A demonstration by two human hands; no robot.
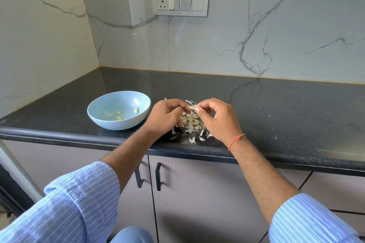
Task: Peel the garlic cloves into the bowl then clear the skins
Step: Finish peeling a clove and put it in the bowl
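Two striped blue sleeves nearest, forearms reaching over bench (276, 116) edge. Orange thread on right wrist. Left hand (167, 116) and right hand (217, 118) close together above skin pile (191, 124), fingertips of both pinching one garlic clove (192, 107) between them. Loose skins scattered on bench near front edge. Blue bowl (102, 118) just left of left hand, few peeled cloves (136, 110) inside. Switch plate (180, 4) on marble wall behind.

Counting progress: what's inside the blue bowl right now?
The blue bowl holds three peeled garlic cloves and a pale scrap, maybe skin. Its near wall hides the closest strip of the floor, so anything there can't be seen.
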